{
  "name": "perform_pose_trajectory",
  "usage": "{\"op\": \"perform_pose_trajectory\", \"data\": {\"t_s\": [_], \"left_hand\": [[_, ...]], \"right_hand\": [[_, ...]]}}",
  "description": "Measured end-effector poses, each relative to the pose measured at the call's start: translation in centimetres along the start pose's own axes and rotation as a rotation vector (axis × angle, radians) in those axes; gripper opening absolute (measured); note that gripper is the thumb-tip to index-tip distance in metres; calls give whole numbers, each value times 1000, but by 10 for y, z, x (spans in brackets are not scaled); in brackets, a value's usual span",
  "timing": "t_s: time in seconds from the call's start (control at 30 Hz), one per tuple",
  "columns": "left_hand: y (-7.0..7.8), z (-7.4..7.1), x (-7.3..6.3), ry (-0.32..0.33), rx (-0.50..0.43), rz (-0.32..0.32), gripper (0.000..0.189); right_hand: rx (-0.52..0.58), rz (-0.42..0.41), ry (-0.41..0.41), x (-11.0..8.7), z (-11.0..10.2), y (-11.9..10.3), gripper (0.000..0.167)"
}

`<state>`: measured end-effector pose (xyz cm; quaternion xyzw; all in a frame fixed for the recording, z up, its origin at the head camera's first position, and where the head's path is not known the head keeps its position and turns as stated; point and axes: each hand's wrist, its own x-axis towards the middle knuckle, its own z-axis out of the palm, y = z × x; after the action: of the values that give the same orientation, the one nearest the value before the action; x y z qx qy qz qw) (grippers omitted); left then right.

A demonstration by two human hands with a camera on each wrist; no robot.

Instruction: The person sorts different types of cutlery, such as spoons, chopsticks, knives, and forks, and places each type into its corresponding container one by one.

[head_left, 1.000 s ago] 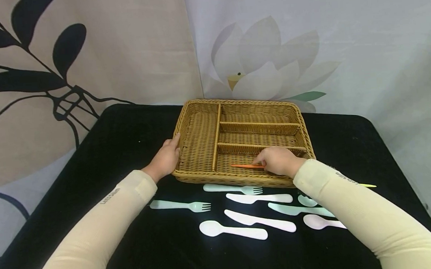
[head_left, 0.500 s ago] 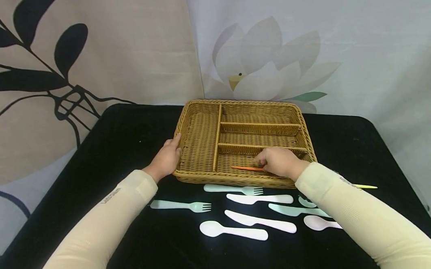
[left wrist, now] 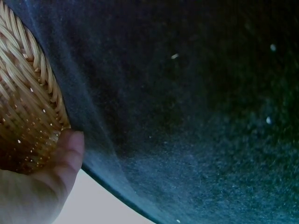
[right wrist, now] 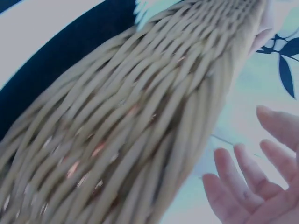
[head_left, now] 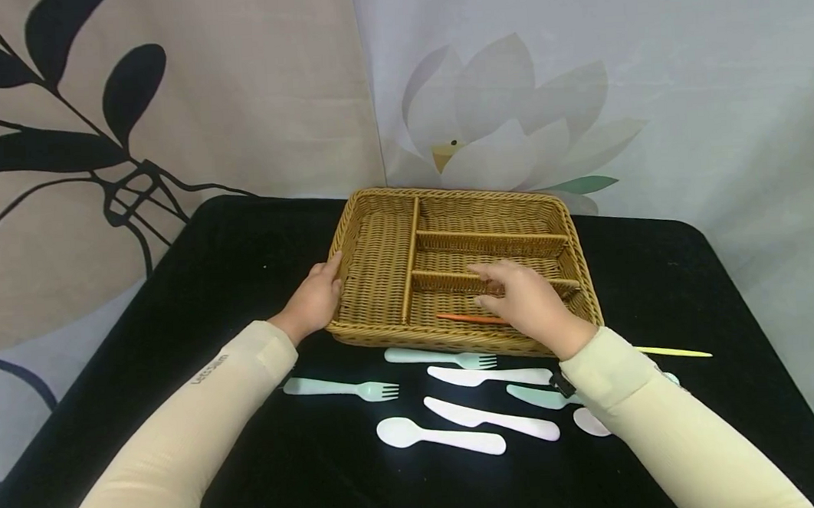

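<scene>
A smooth cream sleeve (head_left: 182, 434) slants in from 7 o'clock to the left hand (head_left: 316, 299), whose digits lie against the braided rim; whether they curl firmly round it I cannot tell. Below it, towards 5 o'clock, a matt mint fork (head_left: 341, 388) lies on plush black cloth (head_left: 266, 461). At 3 o'clock from the left hand is the basket (head_left: 380, 263), a rounded rectangle of tight honey-brown wicker, with 1 long compartment at left and 3 narrower ones at right. Just outside its near wall lie a 2nd mint fork, a smooth white spoon (head_left: 441, 436) and 2 white knives with rounded handles. Inside the near right compartment is an orange utensil (head_left: 469, 317), slim, glossy and tapering leftward, its right end hidden. It sits between 8 and 9 o'clock from the right hand (head_left: 530, 300), which hangs loose over the wicker, fingers spread, grasping nothing. From this hand, a mint knife (head_left: 539, 395) lies at 6 o'clock, partly covered by the right sleeve, and a thin yellow utensil (head_left: 674, 351) at 4 o'clock.
</scene>
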<state>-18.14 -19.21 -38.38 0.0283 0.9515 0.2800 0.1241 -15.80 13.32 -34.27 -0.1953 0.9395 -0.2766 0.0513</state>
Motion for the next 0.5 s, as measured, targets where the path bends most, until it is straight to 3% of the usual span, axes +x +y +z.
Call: {"op": "perform_pose_trajectory", "data": {"t_s": [0.27,0.5], "left_hand": [[-1,1,0,9,-1,11,57],[-1,1,1,11,-1,10,57]], "right_hand": [[60,-47,114,-12,8,-22,54],[29,-126,123,-21,22,-41,52]]}}
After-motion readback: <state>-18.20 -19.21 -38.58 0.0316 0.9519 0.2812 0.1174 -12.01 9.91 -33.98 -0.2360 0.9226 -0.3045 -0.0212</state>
